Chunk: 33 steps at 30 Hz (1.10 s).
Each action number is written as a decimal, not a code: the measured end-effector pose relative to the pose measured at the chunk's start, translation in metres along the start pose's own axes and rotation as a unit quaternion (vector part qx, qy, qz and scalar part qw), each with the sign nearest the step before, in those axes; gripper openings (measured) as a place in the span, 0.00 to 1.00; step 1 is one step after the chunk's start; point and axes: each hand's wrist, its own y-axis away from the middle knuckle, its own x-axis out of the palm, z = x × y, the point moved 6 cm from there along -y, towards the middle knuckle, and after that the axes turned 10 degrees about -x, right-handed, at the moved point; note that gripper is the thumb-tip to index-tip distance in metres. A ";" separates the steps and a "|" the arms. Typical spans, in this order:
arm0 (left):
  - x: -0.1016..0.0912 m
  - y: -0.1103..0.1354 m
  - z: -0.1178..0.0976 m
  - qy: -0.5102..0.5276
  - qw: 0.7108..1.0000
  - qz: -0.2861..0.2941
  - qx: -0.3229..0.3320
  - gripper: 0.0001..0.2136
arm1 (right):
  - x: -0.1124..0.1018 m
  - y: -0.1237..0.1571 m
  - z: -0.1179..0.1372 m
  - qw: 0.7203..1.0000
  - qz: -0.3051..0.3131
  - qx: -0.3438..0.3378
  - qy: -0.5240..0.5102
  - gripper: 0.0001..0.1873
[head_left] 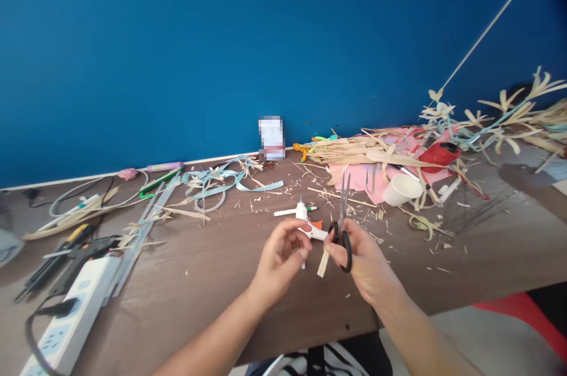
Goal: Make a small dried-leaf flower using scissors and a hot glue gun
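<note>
Fingers of the right hand [363,255] are closed around black-handled scissors [346,252], whose slightly parted blades point away from the body; a short pale strip [323,262] sticks out below the thumb and fingertips of that same hand. On the left hand [280,253], the fingers are loosely curled, with the thumb tip close to the fingertips; whether they pinch something small, I cannot tell. Both hands are raised over the near part of the brown wood-grain desk [199,305], a small gap between them.

Just beyond the left fingers, partly covered by them, lies a white glue gun [302,212] with an orange trigger. Farther out past the right fingers are a white cup [401,190] tipped toward the viewer, pink sheets [354,178] and a heap of dry, straw-coloured strips [376,153], with small clippings scattered between. Beyond and to the left of the left fingers, a light-blue ribbon [263,186] lies tangled near the blue wall [221,51]. Well to their left are a black glue gun [80,257], a bundle of clear sticks [144,231] and, nearest the body, a white power strip [73,308] with a black plug in it.
</note>
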 end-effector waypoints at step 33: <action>-0.012 -0.014 0.039 0.246 0.923 -0.039 -0.292 0.09 | -0.026 0.055 -0.033 0.977 0.088 0.155 -0.114 0.27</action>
